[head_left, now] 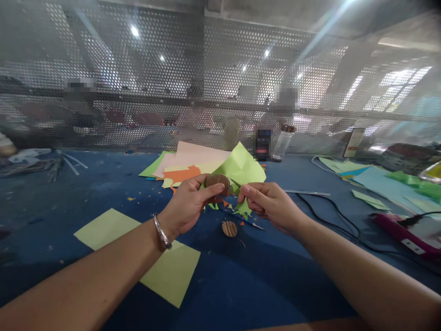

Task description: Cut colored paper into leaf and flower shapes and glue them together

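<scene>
One round wooden disc [217, 178] is up off the table, just about mid-frame, clamped in the left hand [188, 202], thumb across its near face and the other fingers behind it. Right beside it, the right hand [263, 200] has thumb and forefinger pinched together on a dark, thin pointed tool [234, 183], its tip near the disc's edge. Whether they touch, I can't tell. Below the hands, a second disc [229, 229] with striped grain lies on the blue table [275, 280], near a slim blue tool [253, 224] and some paper scraps. A bright green sheet [243, 163] rises behind the hands, beside an orange cut-out [181, 174] and a pink sheet [196, 156]. Pale yellow-green paper [175, 280] lies under the left forearm, lower left of centre.

Above and right of centre stands a clear bottle [283, 143] with a brown cap on; I can't make out what's inside. A dark device [262, 145] is just left of it. Far right, a magenta power strip [403, 236] has a black plug in it.
</scene>
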Motion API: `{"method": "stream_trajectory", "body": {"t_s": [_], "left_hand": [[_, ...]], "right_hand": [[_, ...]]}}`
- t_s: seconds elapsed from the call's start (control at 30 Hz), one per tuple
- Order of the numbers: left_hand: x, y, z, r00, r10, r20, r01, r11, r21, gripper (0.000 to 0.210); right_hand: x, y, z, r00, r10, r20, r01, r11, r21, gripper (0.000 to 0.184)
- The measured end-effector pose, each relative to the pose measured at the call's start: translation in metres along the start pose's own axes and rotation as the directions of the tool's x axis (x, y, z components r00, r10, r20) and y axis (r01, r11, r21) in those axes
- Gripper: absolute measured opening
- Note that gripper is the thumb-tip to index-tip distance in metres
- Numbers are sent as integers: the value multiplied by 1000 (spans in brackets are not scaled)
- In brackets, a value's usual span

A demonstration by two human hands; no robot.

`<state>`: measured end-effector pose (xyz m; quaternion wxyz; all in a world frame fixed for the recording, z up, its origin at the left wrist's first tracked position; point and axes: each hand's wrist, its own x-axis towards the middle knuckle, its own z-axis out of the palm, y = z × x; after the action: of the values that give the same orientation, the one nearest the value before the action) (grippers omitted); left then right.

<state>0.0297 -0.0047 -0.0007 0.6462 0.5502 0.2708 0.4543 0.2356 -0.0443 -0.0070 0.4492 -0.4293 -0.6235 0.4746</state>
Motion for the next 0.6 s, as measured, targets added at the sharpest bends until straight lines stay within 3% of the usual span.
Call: {"method": "stream_trajectory", "body": {"t_s": [0.37,0.6], "left_hand": [[-5,-5,4,986,2,166,-28,988,155,18],[-7,-1,3,984,-8,180,-35,972,231,15]], "right_hand": [[-2,2,-3,1000,7,16,-6,996,-86,51],[-2,-3,-1,999,20,28,-16,991,-129,54]]}}
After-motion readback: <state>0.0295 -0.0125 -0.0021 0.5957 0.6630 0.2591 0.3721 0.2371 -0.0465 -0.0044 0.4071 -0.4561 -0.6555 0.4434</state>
